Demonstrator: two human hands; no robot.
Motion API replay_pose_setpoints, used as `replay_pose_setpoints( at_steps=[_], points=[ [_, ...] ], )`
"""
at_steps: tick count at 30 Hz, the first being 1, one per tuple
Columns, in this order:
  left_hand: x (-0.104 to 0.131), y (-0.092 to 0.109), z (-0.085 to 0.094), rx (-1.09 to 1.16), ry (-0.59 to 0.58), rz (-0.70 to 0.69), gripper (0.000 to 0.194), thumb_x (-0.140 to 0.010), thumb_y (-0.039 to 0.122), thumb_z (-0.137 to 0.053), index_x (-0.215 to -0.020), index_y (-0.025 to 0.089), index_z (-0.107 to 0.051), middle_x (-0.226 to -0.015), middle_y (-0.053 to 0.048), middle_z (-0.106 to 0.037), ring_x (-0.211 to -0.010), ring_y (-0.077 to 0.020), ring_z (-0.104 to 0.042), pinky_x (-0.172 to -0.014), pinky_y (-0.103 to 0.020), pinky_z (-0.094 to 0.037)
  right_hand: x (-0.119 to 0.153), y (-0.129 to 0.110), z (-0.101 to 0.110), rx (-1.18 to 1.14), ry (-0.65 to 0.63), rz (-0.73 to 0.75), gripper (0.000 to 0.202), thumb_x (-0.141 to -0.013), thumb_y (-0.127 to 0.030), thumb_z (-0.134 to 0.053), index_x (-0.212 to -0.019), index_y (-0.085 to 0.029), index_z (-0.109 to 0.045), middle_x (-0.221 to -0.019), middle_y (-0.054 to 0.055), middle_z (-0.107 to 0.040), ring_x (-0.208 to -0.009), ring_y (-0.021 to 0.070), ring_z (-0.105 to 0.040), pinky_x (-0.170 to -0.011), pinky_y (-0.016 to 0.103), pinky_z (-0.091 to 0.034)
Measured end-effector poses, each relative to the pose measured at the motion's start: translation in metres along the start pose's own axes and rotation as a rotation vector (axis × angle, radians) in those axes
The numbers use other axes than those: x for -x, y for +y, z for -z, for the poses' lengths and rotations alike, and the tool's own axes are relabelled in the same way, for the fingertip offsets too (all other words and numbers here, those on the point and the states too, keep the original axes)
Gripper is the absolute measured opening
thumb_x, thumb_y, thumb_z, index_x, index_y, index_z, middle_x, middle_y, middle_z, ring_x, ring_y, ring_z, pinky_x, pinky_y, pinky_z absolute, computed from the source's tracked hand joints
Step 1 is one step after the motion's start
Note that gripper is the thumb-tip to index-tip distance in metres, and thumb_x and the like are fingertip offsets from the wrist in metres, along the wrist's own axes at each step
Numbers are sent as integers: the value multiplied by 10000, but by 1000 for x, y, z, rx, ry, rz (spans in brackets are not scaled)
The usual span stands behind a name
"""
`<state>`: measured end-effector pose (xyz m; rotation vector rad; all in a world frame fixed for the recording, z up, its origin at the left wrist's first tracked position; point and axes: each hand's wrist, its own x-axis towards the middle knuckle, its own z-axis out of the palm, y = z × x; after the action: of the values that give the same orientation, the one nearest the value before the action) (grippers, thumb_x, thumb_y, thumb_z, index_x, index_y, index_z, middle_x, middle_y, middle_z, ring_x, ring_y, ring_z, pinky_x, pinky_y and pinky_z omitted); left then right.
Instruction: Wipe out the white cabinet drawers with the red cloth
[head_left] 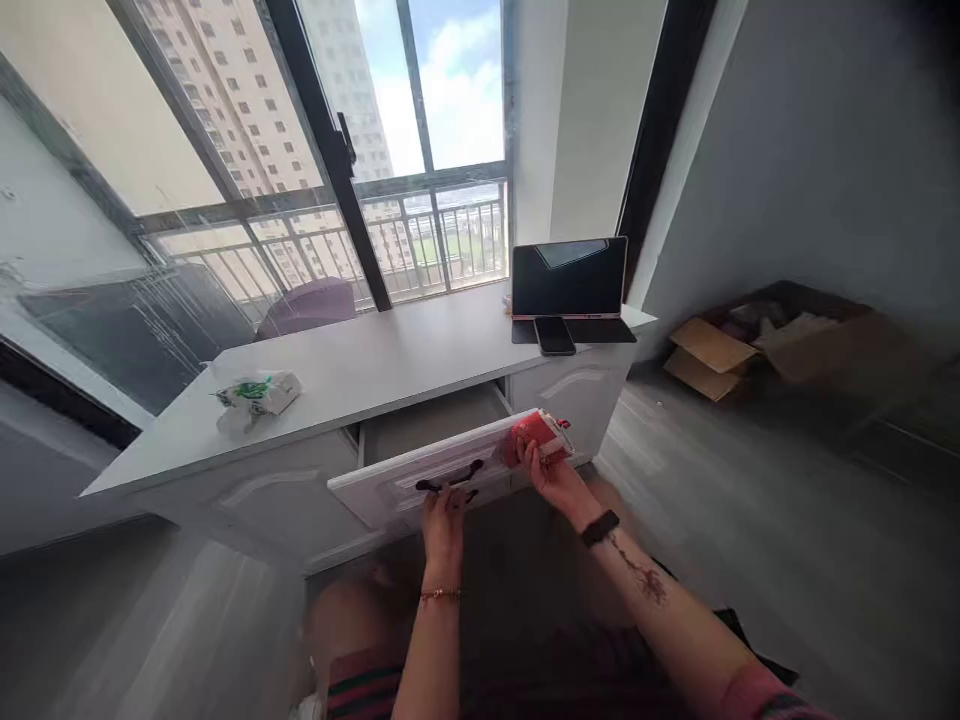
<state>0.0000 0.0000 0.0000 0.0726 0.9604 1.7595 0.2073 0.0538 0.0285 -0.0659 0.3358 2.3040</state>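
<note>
A white drawer [390,480] is pulled out from the white cabinet, and its inside shows grey. My left hand [444,525] has its fingers curled at the dark handle [450,480] on the drawer front. At the drawer's right corner, my right hand [551,480] holds a red packet [536,432] with a pale edge, its fingers wrapped round the lower side. A small red piece shows at the packet's right end. The packet is just above the drawer's front edge.
On the white cabinet top [397,345] lie a crumpled white and green package [262,393] at left, and a tablet [568,280] on a stand with a phone [554,336] before it at right. An open cardboard box [750,345] sits on the floor.
</note>
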Motion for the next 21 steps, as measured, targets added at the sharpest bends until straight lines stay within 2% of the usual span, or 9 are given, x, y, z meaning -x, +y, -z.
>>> replay_pose_setpoints(
  at_steps=[3, 6, 8, 12, 15, 18, 21],
  points=[
    [0, -5, 3, -22, -15, -48, 245, -705, 133, -726, -663, 181, -490, -672, 36, -573, -710, -116, -617, -862, -365, -522, 5, -5, 2, 66, -42, 62, 389, -954, -99, -272, -1302, -177, -428, -1066, 51, -681, -849, 47, -685, -744, 123, -568],
    [-1, -10, 6, -28, -18, -68, 266, -669, 167, -770, -674, 179, -505, -675, 45, -568, -719, -109, -614, -876, -367, -519, 0, -12, 17, 180, -18, 129, 369, -942, -91, -301, -1246, -197, -481, -1048, 40, -686, -856, 63, -686, -749, 158, -580],
    [-3, -12, 7, -27, -16, -80, 273, -654, 179, -786, -677, 176, -514, -689, 46, -569, -722, -101, -607, -869, -359, -520, -9, -17, 35, 246, 51, 164, 325, -939, -105, -326, -1168, -194, -540, -1001, 37, -691, -833, 68, -685, -734, 159, -579],
    [-7, -13, 8, -28, -1, -101, 255, -639, 194, -800, -712, 173, -557, -752, 40, -590, -750, -93, -603, -870, -339, -514, -31, -20, 82, 306, 294, 261, 314, -916, -87, -338, -980, -218, -616, -880, 4, -686, -774, 56, -672, -705, 142, -560],
    [-12, -10, 8, -42, -17, -103, 261, -633, 190, -802, -677, 166, -546, -743, 39, -587, -768, -97, -606, -898, -348, -504, -44, -15, 114, 396, 367, 325, 309, -885, -87, -383, -919, -255, -640, -964, -7, -696, -911, 71, -663, -780, 185, -549],
    [-19, -5, 3, -63, -18, -88, 266, -639, 165, -792, -653, 165, -526, -713, 43, -581, -743, -92, -602, -901, -352, -499, -55, -9, 135, 540, 387, 279, 274, -865, -105, -428, -883, -249, -660, -1026, 11, -695, -989, 101, -649, -802, 220, -532],
    [-33, -1, -7, -72, 11, -72, 243, -671, 130, -757, -654, 171, -518, -681, 49, -570, -711, -91, -604, -892, -355, -497, -60, -6, 141, 672, 417, 146, 232, -860, -119, -451, -847, -208, -666, -981, 46, -696, -960, 130, -657, -807, 251, -518]
  ],
)
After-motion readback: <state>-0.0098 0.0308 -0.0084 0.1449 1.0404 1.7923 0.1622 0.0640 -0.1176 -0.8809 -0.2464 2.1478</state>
